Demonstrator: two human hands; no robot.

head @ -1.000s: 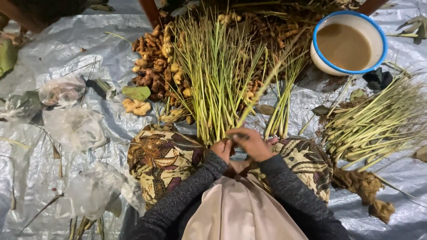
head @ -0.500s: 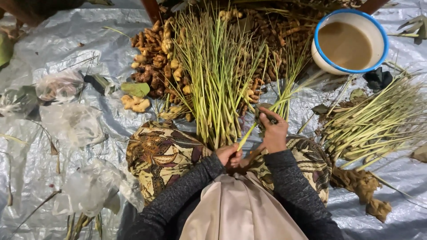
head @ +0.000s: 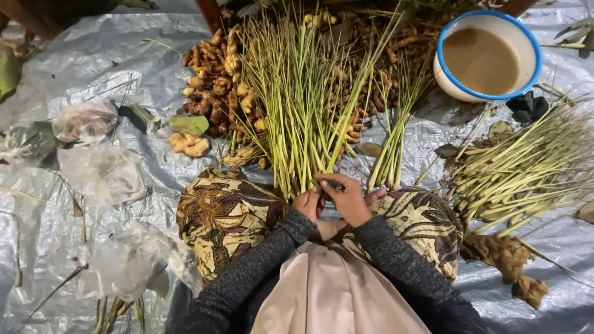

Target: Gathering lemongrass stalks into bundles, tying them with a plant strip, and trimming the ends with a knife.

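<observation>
Both hands close around the base ends of the lemongrass stalks (head: 303,105), the left hand (head: 307,204) clenched under them and the right hand (head: 348,198) pinching over, gathering the fanned stalks just ahead into one bundle above the lap.

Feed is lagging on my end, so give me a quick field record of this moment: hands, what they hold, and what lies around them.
left hand: closed around the base of the lemongrass bundle
right hand: fingers curled over the same stalk bases, touching the left hand
bundle: green stalks fanning away from the person, bases at the lap
second bundle: lies on the sheet to the right, untouched
small bunch: just right of the held bundle
rhizome pile: behind the stalks
bowl: white, blue rim, brown liquid, far right
ground: silver plastic sheet
</observation>
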